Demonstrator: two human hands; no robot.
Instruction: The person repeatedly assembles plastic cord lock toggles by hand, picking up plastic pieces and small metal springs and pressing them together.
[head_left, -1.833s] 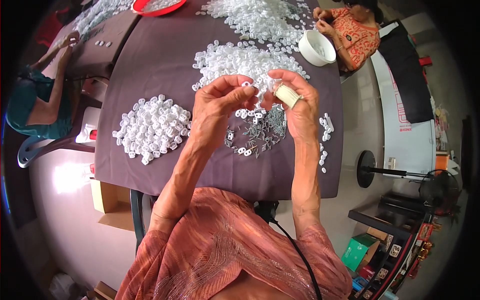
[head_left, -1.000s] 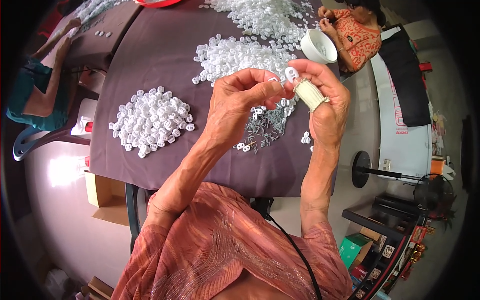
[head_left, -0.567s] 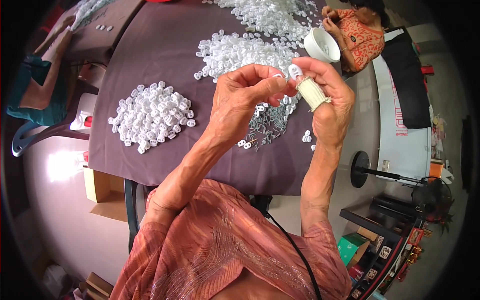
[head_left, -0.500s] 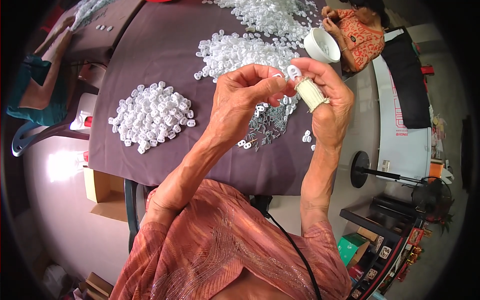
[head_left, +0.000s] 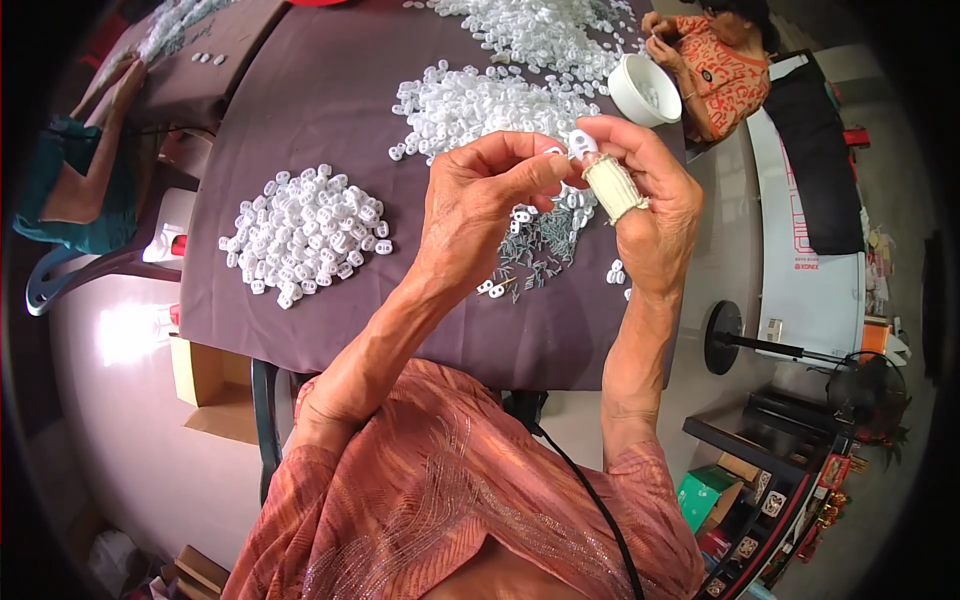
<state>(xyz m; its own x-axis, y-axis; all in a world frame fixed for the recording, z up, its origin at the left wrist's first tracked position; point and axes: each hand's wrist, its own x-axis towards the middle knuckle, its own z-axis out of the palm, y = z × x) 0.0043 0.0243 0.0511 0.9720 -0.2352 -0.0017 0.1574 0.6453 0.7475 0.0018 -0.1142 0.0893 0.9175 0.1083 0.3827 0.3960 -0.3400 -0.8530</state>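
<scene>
Both of my hands are raised close together over the dark table, fingertips almost meeting. My right hand (head_left: 655,205) pinches a white oval plastic piece with two holes (head_left: 582,144) between thumb and forefinger. A cream ribbed cloth sleeve (head_left: 615,190) wraps that thumb. My left hand (head_left: 475,195) is closed in a pinch beside the piece; a bit of white shows at its fingertips, too small and covered to name. Below the hands lie small grey pins (head_left: 535,250) and a few loose white two-hole pieces (head_left: 490,289).
One heap of white two-hole pieces (head_left: 305,232) sits at left, a larger heap (head_left: 480,105) lies beyond my hands. A white bowl (head_left: 643,90) stands at the far right near a co-worker in orange (head_left: 725,75). Another person's arm (head_left: 105,150) reaches in at far left.
My right hand, with the white oval piece, has shifted slightly left and tilted. My left hand has barely moved and keeps its pinch.
</scene>
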